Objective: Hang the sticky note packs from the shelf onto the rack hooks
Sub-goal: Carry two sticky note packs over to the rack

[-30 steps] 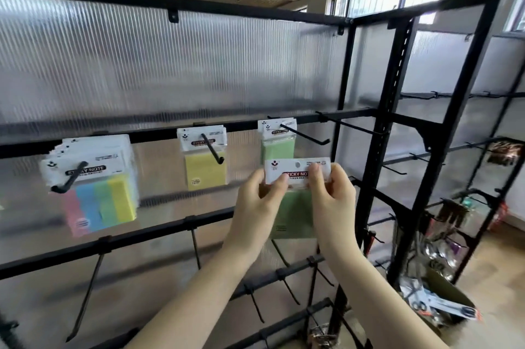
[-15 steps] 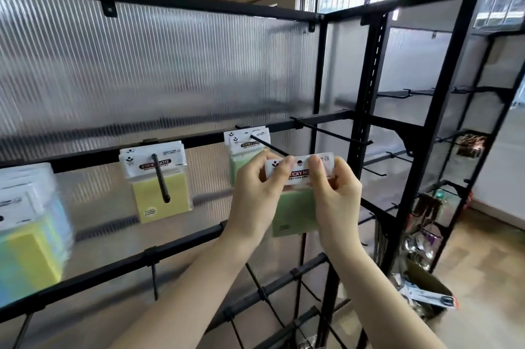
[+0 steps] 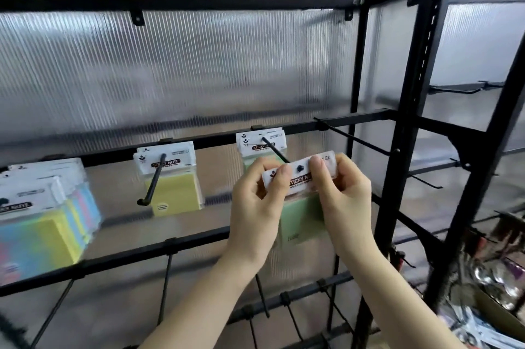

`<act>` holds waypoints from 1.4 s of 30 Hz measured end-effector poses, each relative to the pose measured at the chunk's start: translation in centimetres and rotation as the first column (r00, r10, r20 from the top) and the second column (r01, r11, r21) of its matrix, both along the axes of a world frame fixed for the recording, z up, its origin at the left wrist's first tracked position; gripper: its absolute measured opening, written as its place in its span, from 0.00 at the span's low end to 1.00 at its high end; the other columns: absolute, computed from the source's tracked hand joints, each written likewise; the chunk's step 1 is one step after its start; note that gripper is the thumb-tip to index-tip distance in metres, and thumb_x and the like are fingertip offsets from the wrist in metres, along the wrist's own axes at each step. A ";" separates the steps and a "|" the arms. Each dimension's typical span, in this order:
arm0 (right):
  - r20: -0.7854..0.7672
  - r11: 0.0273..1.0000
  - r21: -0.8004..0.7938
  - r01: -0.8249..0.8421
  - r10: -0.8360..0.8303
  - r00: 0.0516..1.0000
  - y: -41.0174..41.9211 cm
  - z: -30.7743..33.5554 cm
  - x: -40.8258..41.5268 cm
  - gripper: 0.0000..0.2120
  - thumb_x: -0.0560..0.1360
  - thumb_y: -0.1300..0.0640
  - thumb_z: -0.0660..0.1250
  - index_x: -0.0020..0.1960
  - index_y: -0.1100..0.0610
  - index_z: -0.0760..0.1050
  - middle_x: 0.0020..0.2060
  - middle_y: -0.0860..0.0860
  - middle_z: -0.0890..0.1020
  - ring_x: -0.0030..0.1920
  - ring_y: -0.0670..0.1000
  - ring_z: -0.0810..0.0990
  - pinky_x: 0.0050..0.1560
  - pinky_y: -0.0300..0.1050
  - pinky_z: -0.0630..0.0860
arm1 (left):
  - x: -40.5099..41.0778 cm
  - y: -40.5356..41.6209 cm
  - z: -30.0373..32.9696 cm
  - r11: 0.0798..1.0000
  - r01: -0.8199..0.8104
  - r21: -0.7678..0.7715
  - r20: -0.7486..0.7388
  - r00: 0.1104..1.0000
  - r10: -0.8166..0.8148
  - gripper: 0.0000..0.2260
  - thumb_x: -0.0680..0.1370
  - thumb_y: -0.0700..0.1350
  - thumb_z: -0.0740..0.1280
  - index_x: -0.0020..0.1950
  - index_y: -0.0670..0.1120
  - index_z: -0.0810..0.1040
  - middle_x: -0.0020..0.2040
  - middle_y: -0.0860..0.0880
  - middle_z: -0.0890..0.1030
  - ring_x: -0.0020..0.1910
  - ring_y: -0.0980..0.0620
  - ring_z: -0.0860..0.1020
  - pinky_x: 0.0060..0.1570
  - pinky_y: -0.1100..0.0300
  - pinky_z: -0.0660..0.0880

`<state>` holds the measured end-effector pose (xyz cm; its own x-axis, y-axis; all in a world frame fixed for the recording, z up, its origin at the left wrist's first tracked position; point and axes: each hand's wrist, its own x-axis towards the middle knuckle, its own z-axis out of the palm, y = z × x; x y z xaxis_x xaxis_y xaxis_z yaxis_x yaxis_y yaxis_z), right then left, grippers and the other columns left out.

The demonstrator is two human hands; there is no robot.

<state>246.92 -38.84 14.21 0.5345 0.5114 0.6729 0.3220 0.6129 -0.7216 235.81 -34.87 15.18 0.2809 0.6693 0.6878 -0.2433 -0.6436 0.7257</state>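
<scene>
Head view, left hand point(image 3: 255, 206) and right hand point(image 3: 345, 201) pinching green sticky note pack point(image 3: 302, 218), hook point(image 3: 274, 150) tip through hole.

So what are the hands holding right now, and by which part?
Both hands, left and right, pinch the green sticky note pack by its white header card.

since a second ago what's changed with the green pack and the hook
Both hands, left hand and right hand, brought the green pack up to the hook; its tip now pokes through the header hole, where before the pack was held below the hook. The grip is unchanged, and the yellow pack hangs as before.
</scene>
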 end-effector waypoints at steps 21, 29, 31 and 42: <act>0.015 0.953 -0.255 -0.162 0.171 0.985 8.9 -3.6 4.2 0.18 0.72 0.44 0.69 0.58 0.51 0.71 0.53 0.44 0.78 0.54 0.43 0.77 0.52 0.34 0.72 | 1.0 7.3 -4.6 0.828 -0.543 -0.140 -0.152 0.838 0.524 0.27 0.74 0.59 0.63 0.67 0.44 0.68 0.66 0.49 0.72 0.65 0.56 0.69 0.56 0.75 0.62; 0.006 0.921 -0.361 -0.148 0.161 0.987 11.3 -3.6 4.8 0.22 0.74 0.47 0.69 0.62 0.57 0.70 0.53 0.49 0.77 0.53 0.46 0.76 0.40 0.28 0.71 | 1.1 10.4 -5.0 0.773 -0.612 -0.168 -0.379 0.764 0.523 0.24 0.78 0.57 0.61 0.68 0.42 0.67 0.65 0.47 0.74 0.64 0.50 0.72 0.64 0.55 0.69; 0.023 0.902 -0.404 -0.154 0.178 0.984 11.3 -3.9 4.9 0.21 0.75 0.49 0.68 0.63 0.58 0.70 0.53 0.49 0.76 0.53 0.47 0.76 0.43 0.31 0.71 | 1.0 10.5 -5.2 0.767 -0.614 -0.187 -0.432 0.752 0.497 0.23 0.79 0.56 0.60 0.67 0.41 0.67 0.64 0.46 0.74 0.61 0.49 0.74 0.61 0.54 0.71; 0.157 0.650 -0.758 -0.050 0.258 0.953 9.8 -9.9 3.0 0.19 0.77 0.48 0.63 0.62 0.59 0.72 0.53 0.54 0.79 0.50 0.52 0.77 0.47 0.45 0.71 | -5.7 6.4 -8.9 0.778 -0.621 0.092 -0.819 0.398 0.414 0.08 0.81 0.46 0.60 0.56 0.48 0.75 0.53 0.51 0.79 0.49 0.52 0.77 0.45 0.58 0.75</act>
